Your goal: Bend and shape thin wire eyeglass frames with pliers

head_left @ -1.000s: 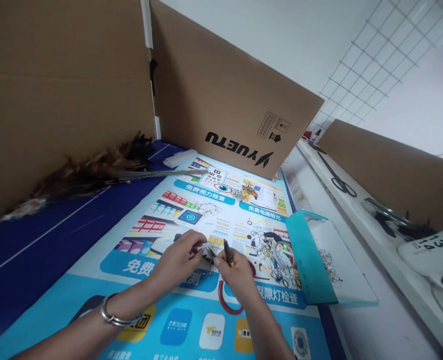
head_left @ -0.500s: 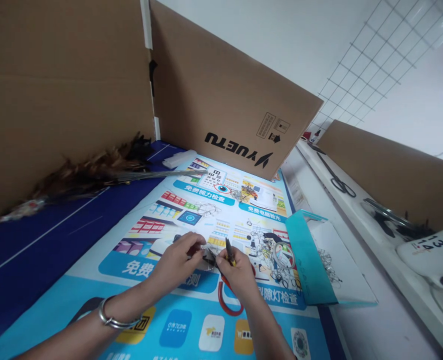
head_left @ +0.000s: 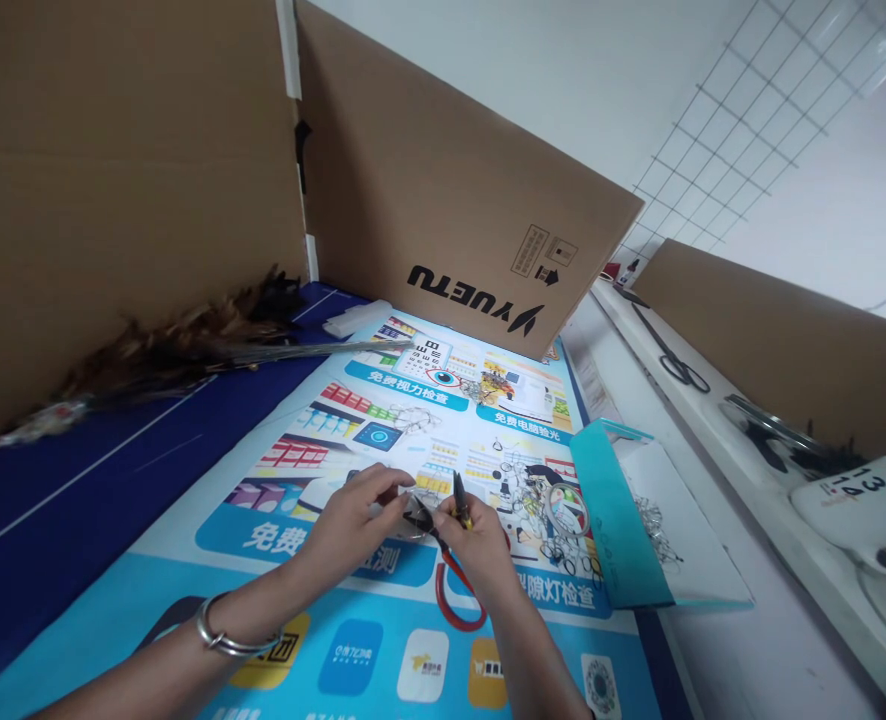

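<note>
My right hand (head_left: 477, 545) is closed around scissors (head_left: 454, 610) with red handles, their dark blades aimed at my left hand. From the same hand sticks up a dark pointed tool (head_left: 459, 490) with a bit of yellow on it; its kind is unclear. Thumb and fingers of my left hand (head_left: 360, 520) are pinched beside the blade tips, at a thin, pale, see-through piece too small to make out. Right of my hands lies a tangle of thin wire-like loops (head_left: 563, 550), with a round clear-and-silver ring (head_left: 567, 510) on it.
A teal-and-white box (head_left: 615, 520) with more thin loops inside stands at the right. Brown feathers (head_left: 165, 350) with long stems lie left. Cardboard panels (head_left: 443, 170) wall the back and left. A white ledge (head_left: 720, 420) on the right carries black scissors (head_left: 672, 360).
The scissor blades between my hands now show more clearly and look spread apart. Both hands stay in almost the same place.
</note>
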Motion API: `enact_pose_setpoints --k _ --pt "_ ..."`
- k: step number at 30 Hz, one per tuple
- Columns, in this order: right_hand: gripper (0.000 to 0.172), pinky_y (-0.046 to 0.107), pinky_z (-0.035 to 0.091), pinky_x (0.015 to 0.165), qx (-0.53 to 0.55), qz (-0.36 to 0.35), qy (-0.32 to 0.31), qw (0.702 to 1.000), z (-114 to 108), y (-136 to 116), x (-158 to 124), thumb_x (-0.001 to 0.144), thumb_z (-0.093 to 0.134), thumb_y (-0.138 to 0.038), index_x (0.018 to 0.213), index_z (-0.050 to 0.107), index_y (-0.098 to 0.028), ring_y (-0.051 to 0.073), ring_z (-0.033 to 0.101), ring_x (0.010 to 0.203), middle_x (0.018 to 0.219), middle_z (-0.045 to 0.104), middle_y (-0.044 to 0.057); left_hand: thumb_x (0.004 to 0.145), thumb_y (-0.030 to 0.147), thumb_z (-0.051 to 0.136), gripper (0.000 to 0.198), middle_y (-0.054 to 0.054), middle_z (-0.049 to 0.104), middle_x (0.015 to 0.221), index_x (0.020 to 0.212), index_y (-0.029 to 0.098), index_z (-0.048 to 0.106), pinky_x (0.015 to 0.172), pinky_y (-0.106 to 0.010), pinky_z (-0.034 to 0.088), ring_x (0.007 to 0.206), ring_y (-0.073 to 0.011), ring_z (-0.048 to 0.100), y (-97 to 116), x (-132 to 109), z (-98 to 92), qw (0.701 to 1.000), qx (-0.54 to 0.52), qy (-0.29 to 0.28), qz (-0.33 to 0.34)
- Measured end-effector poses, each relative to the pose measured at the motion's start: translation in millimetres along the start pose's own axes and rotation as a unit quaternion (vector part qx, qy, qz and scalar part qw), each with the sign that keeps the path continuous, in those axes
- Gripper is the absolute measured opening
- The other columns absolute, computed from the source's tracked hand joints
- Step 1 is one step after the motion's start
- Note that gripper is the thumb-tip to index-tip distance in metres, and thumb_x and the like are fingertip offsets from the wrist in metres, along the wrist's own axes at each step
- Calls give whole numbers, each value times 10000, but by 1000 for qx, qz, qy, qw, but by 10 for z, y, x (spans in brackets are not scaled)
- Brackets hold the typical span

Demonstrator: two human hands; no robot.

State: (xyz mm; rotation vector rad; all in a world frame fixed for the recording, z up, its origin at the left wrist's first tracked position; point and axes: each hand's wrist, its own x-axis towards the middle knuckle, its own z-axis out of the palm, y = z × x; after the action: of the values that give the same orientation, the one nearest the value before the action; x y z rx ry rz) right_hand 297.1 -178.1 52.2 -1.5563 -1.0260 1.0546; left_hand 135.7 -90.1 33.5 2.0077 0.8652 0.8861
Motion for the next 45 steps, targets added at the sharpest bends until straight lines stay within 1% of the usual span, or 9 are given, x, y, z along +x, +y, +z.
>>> enact_pose_setpoints --k 8,15,21,25,29,33,35,42,45 --pt "143 215 334 538 -13 -3 -2 1000 -10 40 15 772 586 -304 770 527 -174 96 378 546 611 445 -50 859 234 496 212 -60 607 1006 1054 203 570 826 -347 455 916 -219 581 -93 -32 48 999 31 9 26" --pt "121 210 321 540 -23 -22 -9 999 -11 51 14 784 573 -284 753 527 -176 98 377 563 605 432 -51 866 189 471 188 -58 596 949 1012 198 590 804 -340 460 913 -216 569 -60 -21 16 999 20 5 46" --pt "115 214 325 552 -25 -12 -11 1000 -9 2 -5 777 575 -275 756 526 -173 97 370 569 614 423 -50 847 158 489 202 -60 589 952 1018 190 591 827 -342 461 926 -214 565 -53 -5 20 998 9 -13 65" --pt "115 215 326 560 -27 -5 -17 999 -14 -14 -13 776 576 -274 752 523 -174 99 372 578 624 420 -47 866 177 497 170 -58 594 957 996 201 603 834 -335 460 939 -213 565 -58 -8 24 997 14 -6 78" --pt "119 213 307 541 -27 -6 -35 999 -21 -24 -21 779 572 -276 747 516 -176 95 351 565 613 403 -49 879 164 496 156 -69 583 930 980 186 614 788 -332 464 905 -212 559 -76 -15 17 992 49 16 119" --pt "130 213 308 537 -26 -9 -53 998 -22 -28 -29 781 573 -291 746 522 -176 94 346 559 614 406 -47 882 131 484 161 -73 587 891 963 174 616 746 -355 444 856 -220 545 -80 -21 -12 976 128 28 177" --pt "133 215 323 551 -18 -10 -53 998 -19 -12 -25 775 582 -297 759 534 -174 97 365 570 630 428 -42 885 129 480 155 -71 601 886 939 178 617 748 -368 433 850 -225 545 -70 -21 -30 968 157 28 192" --pt "137 220 350 567 -20 -11 -15 1000 -29 67 10 788 567 -313 808 570 -177 113 428 598 658 484 -27 901 169 485 136 -64 622 855 917 183 620 737 -341 446 824 -210 565 -73 14 -65 974 145 32 172" --pt "157 223 361 578 -55 -19 1 998 -43 40 -1 807 548 -335 837 566 -182 121 453 614 674 503 -25 900 174 480 151 -65 625 866 920 189 629 741 -331 453 831 -207 570 -115 56 -114 974 143 46 167"
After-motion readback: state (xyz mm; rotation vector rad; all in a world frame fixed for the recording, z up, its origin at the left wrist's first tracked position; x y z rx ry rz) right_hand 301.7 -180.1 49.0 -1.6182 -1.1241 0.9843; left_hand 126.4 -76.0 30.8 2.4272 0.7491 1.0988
